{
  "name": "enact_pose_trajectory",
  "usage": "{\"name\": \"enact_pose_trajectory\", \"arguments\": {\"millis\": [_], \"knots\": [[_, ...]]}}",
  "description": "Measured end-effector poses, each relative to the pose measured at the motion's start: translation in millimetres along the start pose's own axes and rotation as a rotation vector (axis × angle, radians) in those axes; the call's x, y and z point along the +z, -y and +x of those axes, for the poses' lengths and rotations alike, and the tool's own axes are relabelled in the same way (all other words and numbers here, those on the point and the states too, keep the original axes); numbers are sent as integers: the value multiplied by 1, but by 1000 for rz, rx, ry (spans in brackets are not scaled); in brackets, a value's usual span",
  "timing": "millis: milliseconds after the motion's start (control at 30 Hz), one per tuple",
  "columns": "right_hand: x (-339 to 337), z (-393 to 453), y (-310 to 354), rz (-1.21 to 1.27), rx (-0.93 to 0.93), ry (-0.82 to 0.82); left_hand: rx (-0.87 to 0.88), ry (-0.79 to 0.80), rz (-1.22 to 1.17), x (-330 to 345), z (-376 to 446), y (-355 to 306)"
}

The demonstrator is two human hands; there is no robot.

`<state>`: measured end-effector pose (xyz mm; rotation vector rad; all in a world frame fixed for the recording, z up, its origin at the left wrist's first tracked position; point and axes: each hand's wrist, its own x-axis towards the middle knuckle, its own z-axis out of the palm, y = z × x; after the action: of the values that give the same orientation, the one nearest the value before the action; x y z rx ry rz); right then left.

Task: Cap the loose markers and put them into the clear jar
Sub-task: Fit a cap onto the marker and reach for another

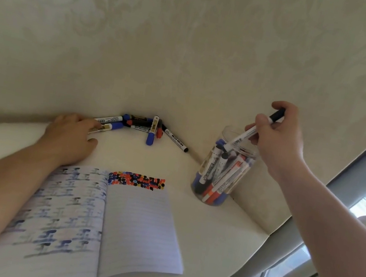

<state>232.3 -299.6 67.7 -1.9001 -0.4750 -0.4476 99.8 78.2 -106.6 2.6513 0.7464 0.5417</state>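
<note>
Fingers of the right hand (277, 139) pinch a black marker (254, 130), its low end just inside the clear jar (222, 168) of pens. Left hand (72, 137) lies on the table (211, 226), fingertips touching loose markers (140, 127) by the wall, beside an open notebook (134, 226)

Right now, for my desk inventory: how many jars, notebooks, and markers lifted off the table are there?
Clear plastic jar: 1
Open lined notebook: 1
White marker with a black cap, held over the jar by the right hand: 1
Total: 3
</note>
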Motion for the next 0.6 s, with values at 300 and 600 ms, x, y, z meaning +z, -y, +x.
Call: {"name": "enact_pose_trajectory", "arguments": {"millis": [300,600], "knots": [[5,3,2,-324,-68,246,12,-5,0,0,1,2],[6,-27,-20,-623,-543,261,37,-68,-78,4,2,7]]}}
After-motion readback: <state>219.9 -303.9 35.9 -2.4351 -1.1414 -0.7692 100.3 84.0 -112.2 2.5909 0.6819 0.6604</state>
